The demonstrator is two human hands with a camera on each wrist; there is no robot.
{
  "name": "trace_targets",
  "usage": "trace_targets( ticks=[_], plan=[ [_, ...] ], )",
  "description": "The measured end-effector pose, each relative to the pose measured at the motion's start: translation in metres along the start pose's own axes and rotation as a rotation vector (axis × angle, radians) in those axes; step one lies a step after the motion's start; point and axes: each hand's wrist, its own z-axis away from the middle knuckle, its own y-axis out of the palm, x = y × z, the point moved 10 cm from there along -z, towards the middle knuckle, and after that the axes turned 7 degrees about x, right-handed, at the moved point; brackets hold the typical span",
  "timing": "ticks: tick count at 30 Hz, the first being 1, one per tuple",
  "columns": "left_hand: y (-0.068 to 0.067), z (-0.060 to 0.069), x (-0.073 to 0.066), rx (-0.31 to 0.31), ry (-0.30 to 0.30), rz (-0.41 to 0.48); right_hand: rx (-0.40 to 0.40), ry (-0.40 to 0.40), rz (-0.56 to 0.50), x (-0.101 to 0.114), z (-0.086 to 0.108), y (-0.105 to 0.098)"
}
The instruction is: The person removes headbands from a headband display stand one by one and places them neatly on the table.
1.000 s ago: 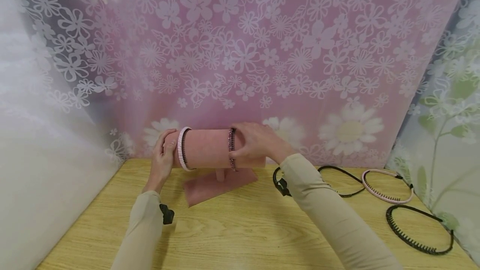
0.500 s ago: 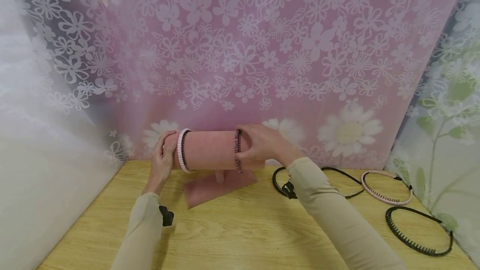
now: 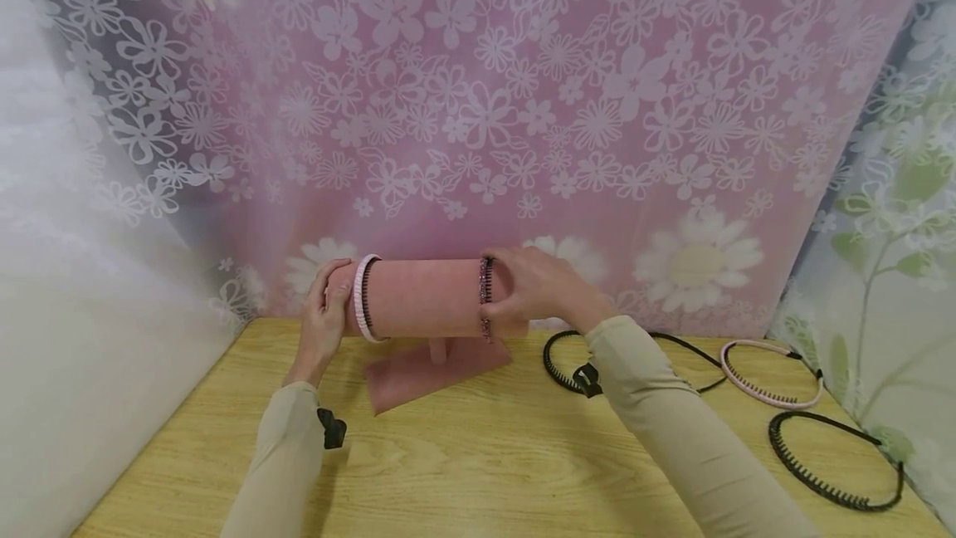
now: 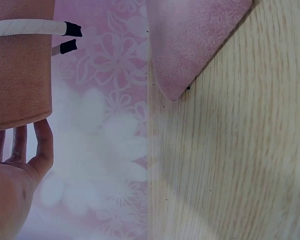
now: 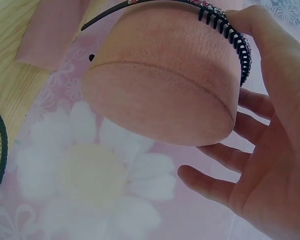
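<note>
A pink T-shaped display stand (image 3: 426, 297) has a padded horizontal cylinder on a post and flat base. At its left end my left hand (image 3: 324, 318) holds the cylinder, fingers behind and thumb in front. A white ribbed headband (image 3: 362, 297) sits round the cylinder close by; its black-tipped ends hang below in the left wrist view. Towards the right end, my right hand (image 3: 539, 285) holds a sparkly toothed headband (image 3: 484, 297) round the cylinder between thumb and fingers. In the right wrist view its black teeth (image 5: 225, 27) show, and the little finger stands apart from the cylinder.
Two black toothed headbands lie right on the wooden table (image 3: 448, 471): one (image 3: 556, 368) partly behind my right sleeve, the other (image 3: 814, 471) nearer. A pink headband (image 3: 769, 393) lies between them at the back. A flowered pink curtain (image 3: 478, 106) hangs close behind the stand.
My right hand has slid the sparkly headband rightward along the cylinder, towards its right end. My left hand, the stand and the white headband have stayed in place.
</note>
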Motion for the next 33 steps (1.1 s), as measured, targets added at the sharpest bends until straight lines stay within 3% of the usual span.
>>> trace_targets(
  ticks=[33],
  plan=[
    [0.002,0.000,0.001,0.009,-0.006,0.030,-0.007,-0.013,0.010,-0.019,0.019,-0.008]
  ],
)
